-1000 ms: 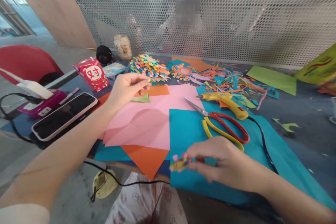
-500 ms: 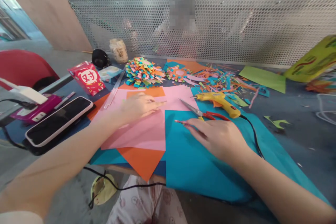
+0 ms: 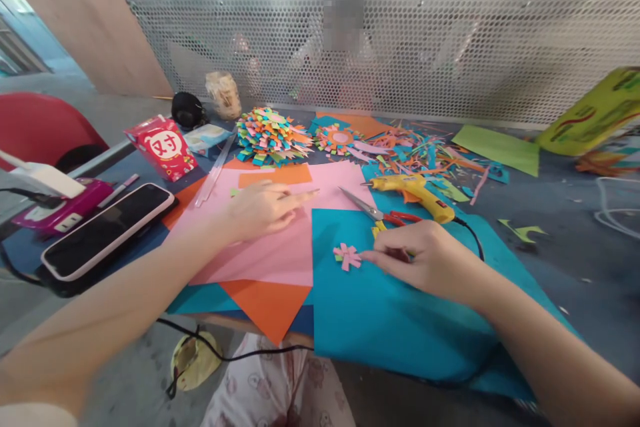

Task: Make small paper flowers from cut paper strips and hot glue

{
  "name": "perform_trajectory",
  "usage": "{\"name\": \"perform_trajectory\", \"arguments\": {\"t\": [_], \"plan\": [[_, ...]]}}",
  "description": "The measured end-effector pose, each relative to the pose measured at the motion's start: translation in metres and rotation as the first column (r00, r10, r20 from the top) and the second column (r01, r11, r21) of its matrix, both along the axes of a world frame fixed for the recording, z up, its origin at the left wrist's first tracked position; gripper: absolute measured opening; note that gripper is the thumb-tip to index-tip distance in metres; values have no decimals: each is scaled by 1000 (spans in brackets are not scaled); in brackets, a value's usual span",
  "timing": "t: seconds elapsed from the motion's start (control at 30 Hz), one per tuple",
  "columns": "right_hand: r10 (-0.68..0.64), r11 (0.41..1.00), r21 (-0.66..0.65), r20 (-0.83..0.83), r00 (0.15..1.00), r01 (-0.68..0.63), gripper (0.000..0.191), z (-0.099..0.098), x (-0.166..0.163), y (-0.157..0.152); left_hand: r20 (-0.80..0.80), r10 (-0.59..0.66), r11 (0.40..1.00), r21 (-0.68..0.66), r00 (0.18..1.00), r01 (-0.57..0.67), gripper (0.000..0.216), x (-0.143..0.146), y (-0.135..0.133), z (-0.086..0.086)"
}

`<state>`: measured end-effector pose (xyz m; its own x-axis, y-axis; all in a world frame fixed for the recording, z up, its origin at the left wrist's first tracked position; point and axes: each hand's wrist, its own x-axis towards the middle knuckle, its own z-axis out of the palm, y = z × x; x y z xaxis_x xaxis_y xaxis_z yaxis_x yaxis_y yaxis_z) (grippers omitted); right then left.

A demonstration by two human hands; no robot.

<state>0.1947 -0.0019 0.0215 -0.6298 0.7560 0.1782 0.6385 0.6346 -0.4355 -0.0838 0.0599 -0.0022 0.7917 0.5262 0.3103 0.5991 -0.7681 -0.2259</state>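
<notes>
My right hand (image 3: 420, 257) rests on the blue paper sheet (image 3: 390, 307) with its fingers curled. Its pinched fingertips touch the right edge of a small pink paper flower (image 3: 347, 256) that lies flat on the sheet. The hand covers the handles of the red and yellow scissors (image 3: 367, 209). My left hand (image 3: 265, 208) lies flat on the pink paper sheet (image 3: 270, 253), fingers stretched toward the right, with nothing in it. An orange sheet (image 3: 270, 303) sticks out from under the pink one.
A yellow glue gun (image 3: 415, 190) with a black cord lies behind the scissors. Behind it are a large multicoloured paper flower (image 3: 267, 137), a smaller one (image 3: 340, 139), paper scraps (image 3: 425, 150) and a green sheet (image 3: 497, 147). A phone (image 3: 107, 230) and red packet (image 3: 163, 147) lie at the left. A person sits behind the perforated screen (image 3: 450, 33).
My right hand carried the small flower from the table's near edge up onto the blue sheet and set it down. My left hand dropped from the air onto the pink sheet.
</notes>
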Motion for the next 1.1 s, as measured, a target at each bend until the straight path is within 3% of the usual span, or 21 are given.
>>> {"name": "perform_trajectory", "arguments": {"t": [0.03, 0.1, 0.2, 0.33, 0.47, 0.6, 0.73, 0.87, 1.0, 1.1], "plan": [[6, 989, -146, -84, 996, -18, 42, 3, 1, 1, -23, -8, 1000, -3, 1000, 8, 46, -1, -1, 1], [-2, 908, -409, -232, 973, -96, 34, 8, 3, 3, -59, -36, 999, 8, 998, 36, 44, -3, -2, 2], [-50, 808, -567, -333, 942, -158, 23, 10, 4, 7, -75, -91, 995, 27, 993, 93, 39, -3, -5, 2], [-74, 832, -542, -327, 942, -123, 16, 5, 3, 12, -36, -140, 989, 46, 990, 141, 36, 2, -13, 2], [-98, 854, -507, -373, 923, -115, 15, 0, 1, 13, 35, -135, 990, -37, 990, 137, 34, 8, -21, 5], [-95, 883, -461, -369, 924, -93, 22, -3, -1, 12, 209, -185, 978, -60, 960, 202, 36, 14, -28, 6], [-95, 841, -516, -439, 893, -164, 24, -5, -2, 10, 365, -369, 878, -163, 854, 450, 60, 21, -39, 7], [-117, 782, -565, -547, 829, -262, 19, -2, -5, 10, 436, -431, 756, -304, 790, 580, 84, 29, -48, 3], [-161, 743, -572, -658, 735, -349, 15, 5, -8, 8, 367, -483, 738, -317, 795, 595, 90, 35, -50, -3], [-171, 800, -516, -686, 707, -306, 18, 5, -9, 4, 334, -489, 755, -301, 806, 583, 90, 36, -49, -4]]}}
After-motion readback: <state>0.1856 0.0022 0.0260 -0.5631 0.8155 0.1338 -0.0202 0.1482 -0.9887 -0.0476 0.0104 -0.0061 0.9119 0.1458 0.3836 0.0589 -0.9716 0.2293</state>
